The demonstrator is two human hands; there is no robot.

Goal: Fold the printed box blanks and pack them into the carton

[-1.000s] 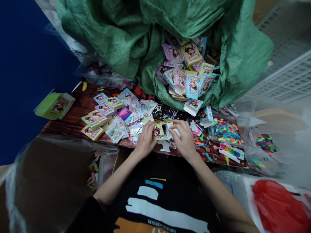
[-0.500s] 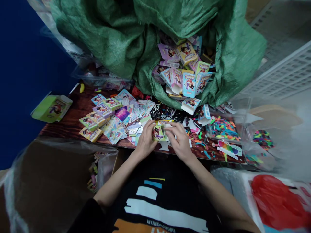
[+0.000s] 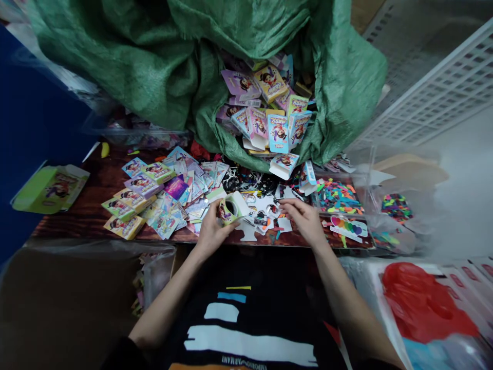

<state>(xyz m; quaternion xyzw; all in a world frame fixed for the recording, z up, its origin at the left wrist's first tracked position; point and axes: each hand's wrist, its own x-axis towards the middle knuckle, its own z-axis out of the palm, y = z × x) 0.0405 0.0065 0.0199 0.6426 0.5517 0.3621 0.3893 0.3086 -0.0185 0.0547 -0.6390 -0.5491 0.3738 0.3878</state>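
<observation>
My left hand (image 3: 211, 231) grips a small green printed carton (image 3: 231, 208) with a round opening in its face, just above the table's front edge. My right hand (image 3: 306, 221) is apart from it, fingers loosely spread and holding nothing, just over a litter of paper scraps (image 3: 265, 218). Flat printed cartons (image 3: 154, 192) lie scattered left of my hands. More cartons (image 3: 269, 113) are heaped in a green woven sack (image 3: 115, 67).
The dark wood-grain table (image 3: 88, 226) carries a clear tray of colourful scraps (image 3: 339, 198) and a rainbow heart card (image 3: 346, 228). A white lattice crate (image 3: 435, 97) stands at right, a plastic-covered box (image 3: 69, 303) at lower left, and a red-printed sheet (image 3: 423, 303) at lower right.
My hands have parted. The left hand now holds the green carton tilted with its round opening showing, and the right hand has moved off it to the right. The whole view has shifted slightly.
</observation>
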